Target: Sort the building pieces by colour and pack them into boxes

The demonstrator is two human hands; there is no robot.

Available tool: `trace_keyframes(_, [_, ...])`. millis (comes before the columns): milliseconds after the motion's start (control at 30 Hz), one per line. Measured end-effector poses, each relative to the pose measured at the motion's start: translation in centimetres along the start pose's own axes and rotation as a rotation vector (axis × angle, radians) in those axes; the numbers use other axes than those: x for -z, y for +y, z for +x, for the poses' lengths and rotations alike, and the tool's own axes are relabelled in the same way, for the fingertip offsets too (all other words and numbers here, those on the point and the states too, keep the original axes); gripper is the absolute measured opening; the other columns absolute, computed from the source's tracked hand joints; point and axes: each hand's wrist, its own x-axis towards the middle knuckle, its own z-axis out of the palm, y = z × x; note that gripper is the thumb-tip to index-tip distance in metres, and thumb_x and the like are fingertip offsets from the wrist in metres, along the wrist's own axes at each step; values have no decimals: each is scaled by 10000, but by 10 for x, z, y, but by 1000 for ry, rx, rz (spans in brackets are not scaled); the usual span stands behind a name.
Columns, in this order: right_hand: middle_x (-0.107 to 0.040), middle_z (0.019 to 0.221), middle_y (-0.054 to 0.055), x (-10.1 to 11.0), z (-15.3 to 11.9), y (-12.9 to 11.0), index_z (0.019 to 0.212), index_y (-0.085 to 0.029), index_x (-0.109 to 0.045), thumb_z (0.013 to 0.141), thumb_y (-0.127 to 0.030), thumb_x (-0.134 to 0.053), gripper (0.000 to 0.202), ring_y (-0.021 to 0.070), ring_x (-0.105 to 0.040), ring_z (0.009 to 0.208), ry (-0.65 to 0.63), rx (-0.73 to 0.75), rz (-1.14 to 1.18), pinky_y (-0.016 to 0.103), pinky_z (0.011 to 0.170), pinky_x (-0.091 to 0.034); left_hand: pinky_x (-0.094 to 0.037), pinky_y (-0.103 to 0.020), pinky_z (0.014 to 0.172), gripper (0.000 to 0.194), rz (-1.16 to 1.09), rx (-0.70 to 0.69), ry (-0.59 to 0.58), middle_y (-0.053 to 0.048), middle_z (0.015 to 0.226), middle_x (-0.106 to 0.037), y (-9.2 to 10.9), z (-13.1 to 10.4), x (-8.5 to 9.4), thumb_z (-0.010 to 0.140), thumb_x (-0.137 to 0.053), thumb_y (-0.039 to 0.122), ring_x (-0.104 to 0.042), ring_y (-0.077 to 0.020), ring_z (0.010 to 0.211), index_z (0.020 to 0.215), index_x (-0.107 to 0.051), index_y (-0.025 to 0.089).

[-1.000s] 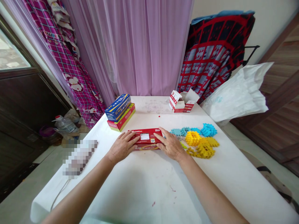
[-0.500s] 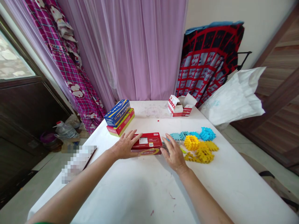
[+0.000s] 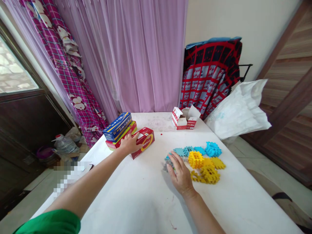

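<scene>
A red cardboard box [image 3: 148, 138] sits slanted on the table, alongside the stacked boxes. My left hand [image 3: 130, 143] lies over its near-left part, fingers across the top and thumb at the front face, gripping it. To the right, my right hand [image 3: 179, 172] hovers low with thumb and fingers apart, holding nothing. Beside its fingertips are grey interlocking plastic pieces [image 3: 168, 166], partly hidden by the hand. Further right lie blue plastic pieces [image 3: 213, 149] and yellow plastic pieces [image 3: 210, 174], some joined into cubes.
A blue box [image 3: 118, 126] rests on a red and yellow-green box [image 3: 133, 127] at the table's left. An opened white and red carton [image 3: 181, 122] stands at the back. A white bag [image 3: 239, 110] is beyond the right edge of the white table [image 3: 143, 195].
The red box has slid left and turned to a slant under my left hand, toward the stack. My right hand has come away from the box and is now by the grey pieces.
</scene>
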Motion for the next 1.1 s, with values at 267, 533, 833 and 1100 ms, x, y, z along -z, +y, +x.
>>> trace_keyframes(267, [-570,1307,135,-3,-3,3,1314,-201,-521,937,-267,-462,387,235,-566,1194,9,-1,-15,400,955,-530,-381,-544,944,632,-62,226,97,-184,1385,-457,33,57,-17,823,-443,508,-462,-373,1235,1400,-411,253])
trace_keyframes(533, [-569,1305,133,-3,-4,6,1294,-203,-529,943,-289,-454,369,241,-570,1185,12,4,-21,409,957,-527,-168,-575,1122,537,-51,150,282,-155,1488,-389,38,46,-32,892,-383,407,-321,-328,1368,1380,-443,189])
trace_keyframes(833, [-595,1269,129,-2,-1,2,1267,-217,-548,930,-250,-468,348,242,-596,1147,38,26,-26,408,910,-552,-214,-515,1167,486,-135,-304,434,-136,1479,-431,56,-30,-103,890,-447,337,-296,-299,1417,1336,-511,156])
trace_keyframes(1100, [-639,1206,107,27,45,11,1173,-209,-613,909,-225,-477,298,217,-606,1116,56,29,-51,374,933,-525,-370,-503,1097,446,-296,-337,412,-147,1376,-549,51,-23,-134,882,-469,319,-455,-302,1322,1289,-555,156])
